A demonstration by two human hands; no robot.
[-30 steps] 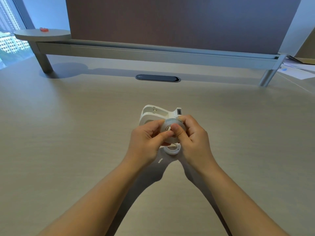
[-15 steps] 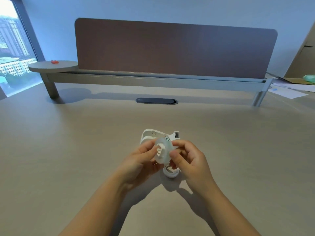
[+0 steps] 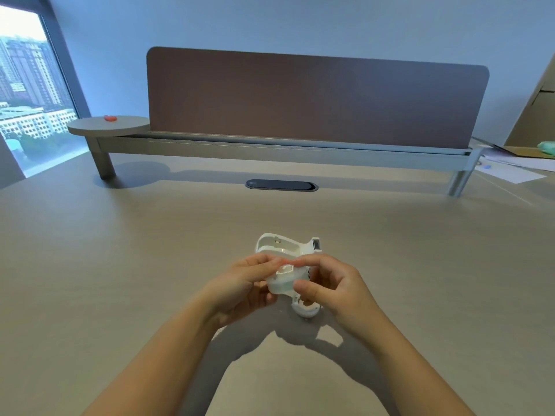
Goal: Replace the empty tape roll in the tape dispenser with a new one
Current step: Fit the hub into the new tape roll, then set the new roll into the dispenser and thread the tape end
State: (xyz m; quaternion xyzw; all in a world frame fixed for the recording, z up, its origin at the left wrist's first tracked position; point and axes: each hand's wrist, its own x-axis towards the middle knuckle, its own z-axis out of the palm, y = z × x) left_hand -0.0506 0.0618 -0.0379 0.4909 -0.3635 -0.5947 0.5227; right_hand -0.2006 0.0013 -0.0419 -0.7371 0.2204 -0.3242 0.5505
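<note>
in my fingers the tape roll (image 3: 282,282) looks like translucent, glossy plastic; the dispenser (image 3: 286,246) beyond is smooth white plastic, the desk (image 3: 150,265) matt wood-grain.

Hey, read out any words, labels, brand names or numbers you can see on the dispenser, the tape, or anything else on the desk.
No readable text anywhere.
Tape dispenser: plain white, no lettering shows.
Tape roll, held by the left hand and right hand: no print shows.
White ring on the desk: no marking shows.
Papers at far right: a small blue mark, too small and blurred to read.
</note>
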